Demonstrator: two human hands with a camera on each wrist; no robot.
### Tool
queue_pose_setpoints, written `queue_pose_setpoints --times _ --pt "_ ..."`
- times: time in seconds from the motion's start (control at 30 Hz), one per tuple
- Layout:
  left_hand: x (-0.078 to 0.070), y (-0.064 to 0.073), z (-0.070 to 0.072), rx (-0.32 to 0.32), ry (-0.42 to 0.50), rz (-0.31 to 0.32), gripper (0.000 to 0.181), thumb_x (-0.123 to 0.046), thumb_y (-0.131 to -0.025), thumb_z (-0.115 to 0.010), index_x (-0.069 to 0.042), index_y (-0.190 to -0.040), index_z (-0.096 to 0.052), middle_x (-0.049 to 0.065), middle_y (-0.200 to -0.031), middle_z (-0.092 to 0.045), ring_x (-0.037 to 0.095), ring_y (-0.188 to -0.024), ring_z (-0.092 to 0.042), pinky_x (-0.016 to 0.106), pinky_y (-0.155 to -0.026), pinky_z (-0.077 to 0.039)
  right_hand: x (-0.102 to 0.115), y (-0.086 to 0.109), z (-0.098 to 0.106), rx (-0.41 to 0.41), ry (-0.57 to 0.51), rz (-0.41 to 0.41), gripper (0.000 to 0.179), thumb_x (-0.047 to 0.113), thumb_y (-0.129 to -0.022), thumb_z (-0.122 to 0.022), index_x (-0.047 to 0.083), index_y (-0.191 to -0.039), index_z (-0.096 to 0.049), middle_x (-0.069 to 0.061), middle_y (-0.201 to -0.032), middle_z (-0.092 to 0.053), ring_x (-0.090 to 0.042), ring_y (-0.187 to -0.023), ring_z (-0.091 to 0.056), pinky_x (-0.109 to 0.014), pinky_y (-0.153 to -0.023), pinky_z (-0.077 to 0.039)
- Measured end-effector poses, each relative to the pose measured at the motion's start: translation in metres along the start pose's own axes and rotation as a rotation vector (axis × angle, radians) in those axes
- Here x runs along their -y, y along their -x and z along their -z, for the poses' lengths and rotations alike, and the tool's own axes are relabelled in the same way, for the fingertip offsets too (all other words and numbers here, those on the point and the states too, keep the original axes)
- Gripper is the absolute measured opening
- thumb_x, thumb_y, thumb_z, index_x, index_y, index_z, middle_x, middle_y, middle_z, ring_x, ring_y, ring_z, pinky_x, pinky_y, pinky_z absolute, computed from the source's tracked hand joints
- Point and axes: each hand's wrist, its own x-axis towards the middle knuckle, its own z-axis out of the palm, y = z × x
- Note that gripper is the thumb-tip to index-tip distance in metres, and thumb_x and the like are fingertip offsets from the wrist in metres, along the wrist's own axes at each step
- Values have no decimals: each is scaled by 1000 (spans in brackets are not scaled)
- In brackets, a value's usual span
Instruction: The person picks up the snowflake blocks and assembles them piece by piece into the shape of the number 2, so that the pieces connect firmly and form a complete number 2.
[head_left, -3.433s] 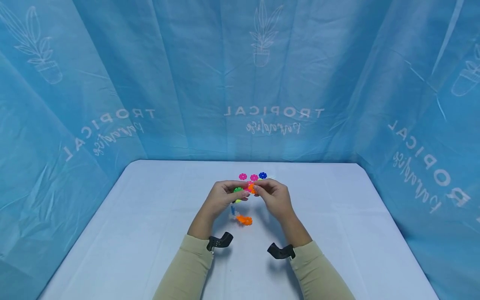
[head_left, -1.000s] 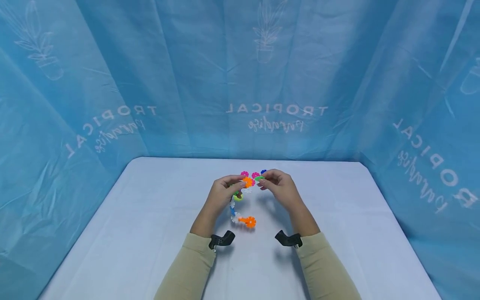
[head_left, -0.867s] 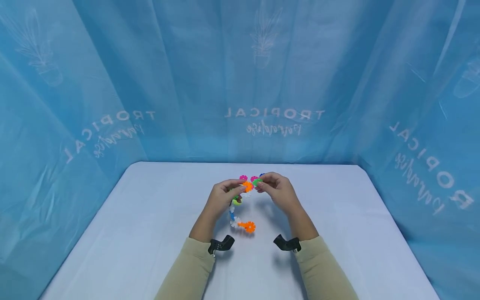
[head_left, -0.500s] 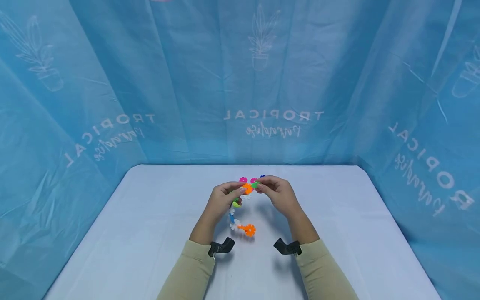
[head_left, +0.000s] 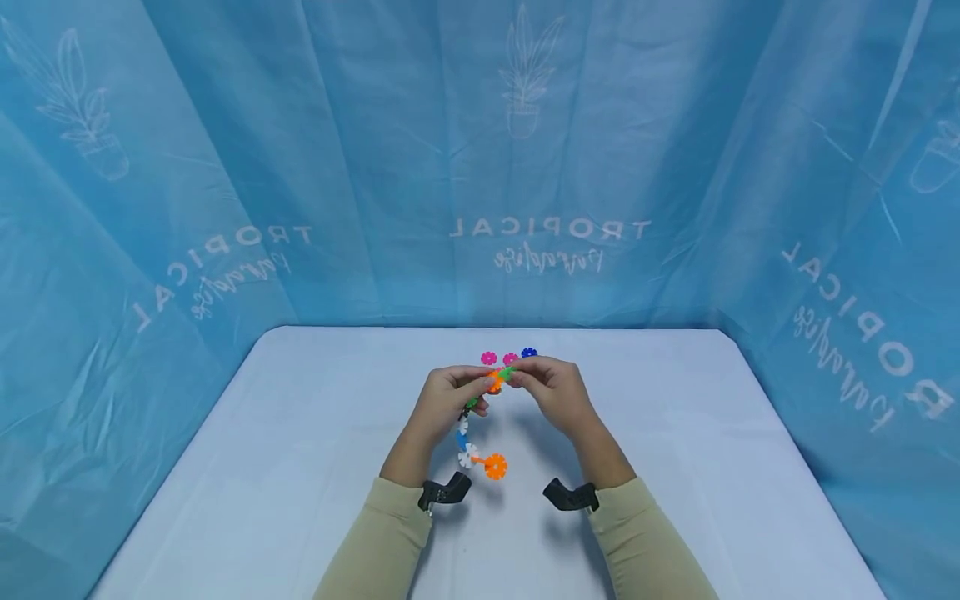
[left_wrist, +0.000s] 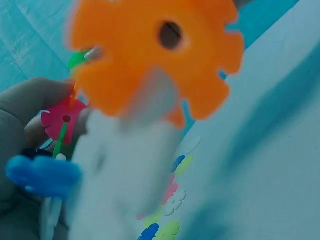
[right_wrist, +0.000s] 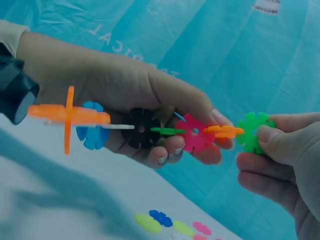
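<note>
My left hand (head_left: 448, 402) holds a chain of interlocking flower-shaped plastic discs, thumb and fingers around its upper end near a pink disc (right_wrist: 195, 132) and an orange disc (right_wrist: 225, 131). Below them the chain runs through green, black (right_wrist: 141, 128), white and blue (right_wrist: 93, 126) discs to crossed orange discs (head_left: 495, 466) hanging at its lower end. Between thumb and fingers my right hand (head_left: 557, 395) pinches a green disc (right_wrist: 255, 132). Its edge meets the orange disc; how deeply the slots engage cannot be told. In the left wrist view the near orange disc (left_wrist: 135, 55) blocks much.
Loose discs lie on the white table (head_left: 300, 458) beyond the hands, among them pink (head_left: 489, 357) and dark blue (head_left: 529, 352) ones. Yellow and white discs also show in the left wrist view. Blue printed curtains (head_left: 480, 167) stand around the table's back and sides.
Earlier both hands were at the orange disc. The right hand then held a green disc apart from it, and has since moved left so the green disc meets the orange one.
</note>
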Motion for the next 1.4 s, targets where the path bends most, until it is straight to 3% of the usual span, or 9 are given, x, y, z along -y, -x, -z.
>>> queue_pose_setpoints --times 0.23,0.4,0.57,0.8,0.93,1.07,1.23,1.4 --pt "-2 0 0 -16 17 55 28 -26 -95 -83 -8 -116 -81 13 -110 -76 30 -70 -69 37 -72 -63 1 3 -4 0 50 45 12 5 -98 -74 7 -108 -80 1 -99 -77 -16 -92 -75 -32 -86 -60" --pt "-5 0 -2 -22 15 50 30 -27 -96 -82 -8 -119 -81 12 -114 -75 34 -73 -70 37 -74 -63 -2 4 -6 -6 36 26 12 6 -99 -73 7 -108 -80 2 -98 -77 -16 -91 -75 -32 -89 -59" --pt "-4 0 -4 -25 -4 59 30 -25 -97 -81 -7 -121 -80 10 -114 -75 27 -71 -69 35 -73 -63 -8 4 -8 -17 12 23 12 3 -99 -73 4 -109 -80 0 -98 -77 -18 -90 -75 -32 -88 -59" --pt "0 -1 -5 -18 -37 37 33 -25 -97 -81 -4 -123 -79 8 -111 -77 26 -69 -67 34 -73 -62 -15 6 -11 -33 12 19 12 5 -99 -74 5 -109 -80 1 -97 -78 -17 -90 -75 -32 -88 -59" --pt "1 -1 -6 -1 -56 12 32 -29 -98 -80 -10 -123 -79 5 -109 -77 25 -68 -63 30 -67 -60 -16 7 -11 -24 -10 16 14 7 -99 -73 5 -112 -79 1 -98 -77 -18 -91 -75 -33 -88 -59" --pt "0 -1 -5 57 -96 -29 35 -37 -100 -76 -17 -129 -78 4 -107 -78 33 -70 -58 32 -61 -55 -16 6 -12 -8 -9 8 15 11 -100 -72 9 -114 -80 3 -96 -77 -17 -91 -75 -33 -90 -58" --pt "-2 -2 -4 88 -107 -36 39 -45 -101 -72 -19 -129 -77 6 -103 -77 43 -81 -64 39 -71 -60 -13 6 -10 2 -12 20 15 12 -100 -73 11 -113 -80 3 -97 -77 -16 -91 -75 -34 -90 -59" --pt "-5 -2 -3 104 -97 -13 38 -42 -102 -72 -13 -125 -78 8 -100 -78 41 -88 -71 44 -82 -62 -11 4 -8 35 16 30 16 12 -101 -72 11 -116 -79 6 -103 -77 -14 -93 -74 -33 -88 -59"
